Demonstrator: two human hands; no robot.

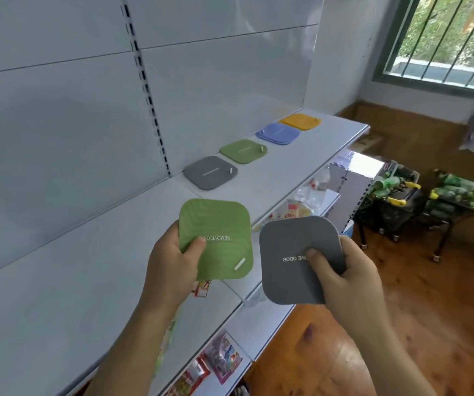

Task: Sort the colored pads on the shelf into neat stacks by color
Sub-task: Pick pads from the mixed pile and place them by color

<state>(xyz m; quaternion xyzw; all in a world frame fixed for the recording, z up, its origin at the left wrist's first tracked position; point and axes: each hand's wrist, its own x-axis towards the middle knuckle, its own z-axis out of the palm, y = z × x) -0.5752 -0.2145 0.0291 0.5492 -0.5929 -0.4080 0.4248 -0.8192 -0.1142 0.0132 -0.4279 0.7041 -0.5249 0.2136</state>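
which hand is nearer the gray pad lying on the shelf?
Left. The left hand, holding a green pad, is just below and in front of the shelf's gray pad. The right hand, holding another gray pad, is farther right, off the shelf edge.

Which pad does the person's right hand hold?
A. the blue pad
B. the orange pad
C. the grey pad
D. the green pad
C: the right hand pinches the grey pad, thumb on top, while the left hand holds the green pad.
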